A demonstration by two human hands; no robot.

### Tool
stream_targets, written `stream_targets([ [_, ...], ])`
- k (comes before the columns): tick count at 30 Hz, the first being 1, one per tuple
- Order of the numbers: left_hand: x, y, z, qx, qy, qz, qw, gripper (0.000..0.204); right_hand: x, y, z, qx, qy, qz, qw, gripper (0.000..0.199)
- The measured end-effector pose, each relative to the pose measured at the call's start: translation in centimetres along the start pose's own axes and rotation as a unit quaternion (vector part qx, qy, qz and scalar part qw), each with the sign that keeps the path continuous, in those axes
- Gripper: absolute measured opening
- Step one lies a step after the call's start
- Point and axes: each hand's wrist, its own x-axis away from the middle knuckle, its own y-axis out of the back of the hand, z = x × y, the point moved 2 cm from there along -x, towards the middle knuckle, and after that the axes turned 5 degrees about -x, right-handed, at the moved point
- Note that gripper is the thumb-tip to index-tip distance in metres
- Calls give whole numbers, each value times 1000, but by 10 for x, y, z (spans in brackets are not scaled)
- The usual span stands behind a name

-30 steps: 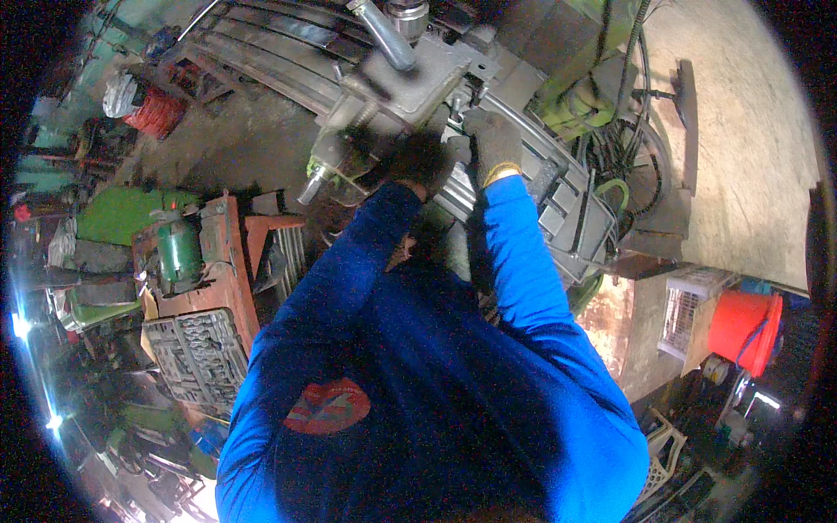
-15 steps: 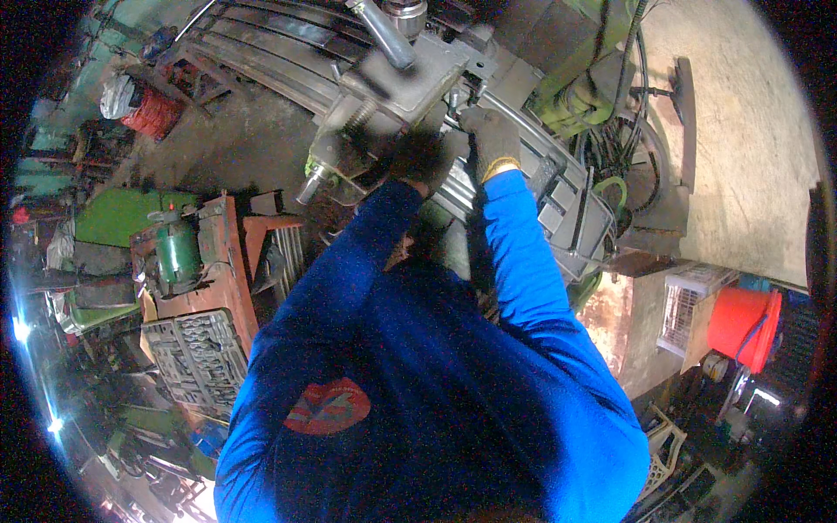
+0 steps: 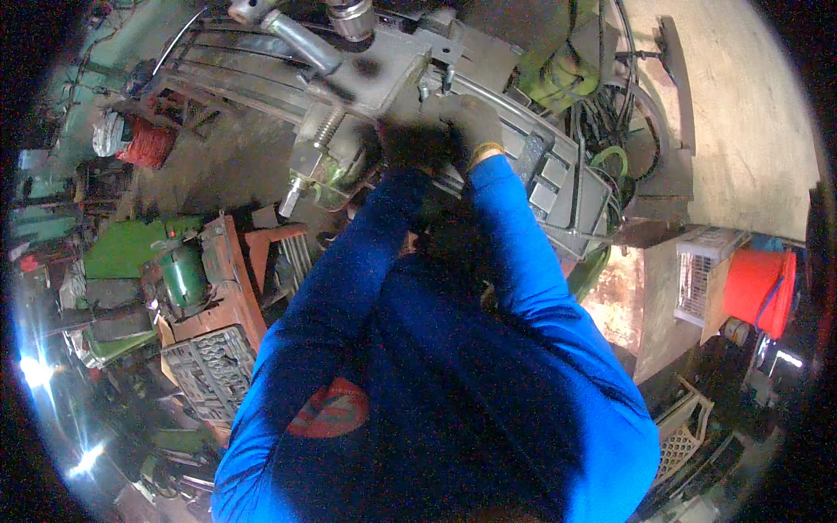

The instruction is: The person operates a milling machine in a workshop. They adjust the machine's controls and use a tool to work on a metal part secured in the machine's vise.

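While both blue sleeves (image 3: 519, 227) stretch forward, the person leans over a grey metal vise (image 3: 384, 94) that sits on a slotted machine table (image 3: 218, 74), and the two hands are close together at the side of the vise nearest the body. The left hand (image 3: 417, 144) is a dark, shadowed shape against the vise's lower edge; from where I stand I can't tell whether its fingers are clenched or loose, or whether they have hold of anything. Just beside it, the right hand (image 3: 475, 124) wears a grey work glove with a yellow cuff (image 3: 485, 155). Its fingers point away from the body and blur into shadow, so I can't make out what, if anything, they grasp. Small metal pieces (image 3: 446, 80) stand just beyond it.

To the left of the hands the vise's threaded screw (image 3: 327, 129) shows, in line with a bright shaft (image 3: 295, 196). A metal lever (image 3: 303, 44) slants above the vise, near a round chuck (image 3: 351, 19). Over on the right, dark cables (image 3: 602, 122) bunch beside a green housing (image 3: 562, 80).

Farther off to the left, a green canister (image 3: 183, 279) stands on a reddish bench (image 3: 234, 253), near a tray of sockets (image 3: 209, 370); to the right, a red bucket (image 3: 760, 292) is near a pale grille (image 3: 696, 283).
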Motion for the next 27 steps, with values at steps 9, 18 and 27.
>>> stream_targets([
  [9,-11,17,1,48,10,-92,995,25,-4,-2,-18,-56,19,13,998,47],
  [18,-14,34,-7,83,20,-148,985,21,-5,-10,-40,-187,55,-24,981,40],
  [27,-17,48,-13,119,91,-214,965,18,-1,53,32,33,198,-68,977,41],
])
